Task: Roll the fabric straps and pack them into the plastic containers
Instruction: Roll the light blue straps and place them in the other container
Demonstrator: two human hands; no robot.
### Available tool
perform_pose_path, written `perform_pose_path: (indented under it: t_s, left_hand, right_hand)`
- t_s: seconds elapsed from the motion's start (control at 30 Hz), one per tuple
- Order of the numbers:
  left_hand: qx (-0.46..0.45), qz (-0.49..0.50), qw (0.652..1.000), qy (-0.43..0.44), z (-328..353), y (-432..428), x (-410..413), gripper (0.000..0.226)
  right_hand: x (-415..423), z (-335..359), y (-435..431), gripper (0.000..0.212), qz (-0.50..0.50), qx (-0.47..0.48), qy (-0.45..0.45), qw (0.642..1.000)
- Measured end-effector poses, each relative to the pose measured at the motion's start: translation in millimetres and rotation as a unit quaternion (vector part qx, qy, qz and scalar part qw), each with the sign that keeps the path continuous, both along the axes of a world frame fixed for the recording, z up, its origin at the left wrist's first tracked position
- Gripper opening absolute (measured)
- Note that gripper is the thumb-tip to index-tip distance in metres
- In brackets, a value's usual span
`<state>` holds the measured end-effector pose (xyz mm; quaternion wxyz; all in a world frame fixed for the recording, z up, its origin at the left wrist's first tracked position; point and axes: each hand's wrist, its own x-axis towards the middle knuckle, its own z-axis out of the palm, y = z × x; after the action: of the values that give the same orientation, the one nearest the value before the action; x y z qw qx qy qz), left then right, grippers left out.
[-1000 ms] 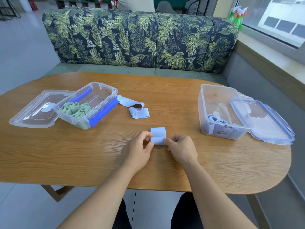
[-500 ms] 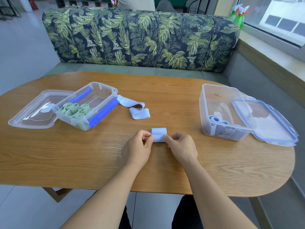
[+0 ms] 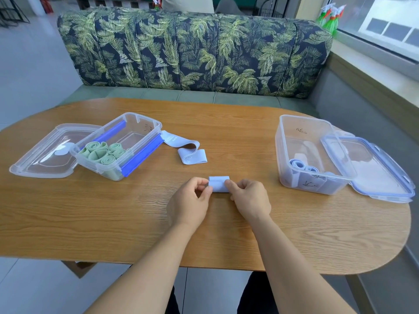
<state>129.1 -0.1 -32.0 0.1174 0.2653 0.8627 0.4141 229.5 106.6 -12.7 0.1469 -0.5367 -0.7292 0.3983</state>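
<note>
A pale blue strap roll (image 3: 219, 183) lies on the wooden table (image 3: 226, 234) in front of me. My left hand (image 3: 191, 203) pinches its left end and my right hand (image 3: 249, 200) pinches its right end. Another pale blue strap (image 3: 188, 150) lies loose and unrolled further back. The left clear container (image 3: 145, 130), with blue side clips, holds several green strap rolls (image 3: 104, 152). On the right, a second clear container (image 3: 292, 130) holds a few pale blue rolls (image 3: 301, 166).
The left container's lid (image 3: 43, 155) lies flat beside it. The right container's blue-rimmed lid (image 3: 376, 168) leans against that box near the table's right edge. A leaf-patterned bench back (image 3: 195, 51) runs behind the table. Spray bottles (image 3: 330, 17) stand on the window sill.
The flat tail of the strap has been wound in, so the roll is now shorter and fully rolled. Both hands have stayed at its ends.
</note>
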Motion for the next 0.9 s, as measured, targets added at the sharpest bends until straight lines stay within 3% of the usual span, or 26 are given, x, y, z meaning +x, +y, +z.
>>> perform_pose_path:
  t_s: [0.5, 0.9]
  left_hand:
    - [-0.023, 0.022, 0.999, 0.019, -1, 8, -2, 0.024]
    - [-0.056, -0.046, 0.994, 0.08, 1, 21, -15, 0.037]
  right_hand:
    - [-12, -7, 12, 0.035, -0.011, 0.009, -0.004, 1.0]
    - [-24, -9, 21, 0.042, -0.023, 0.015, -0.018, 0.999]
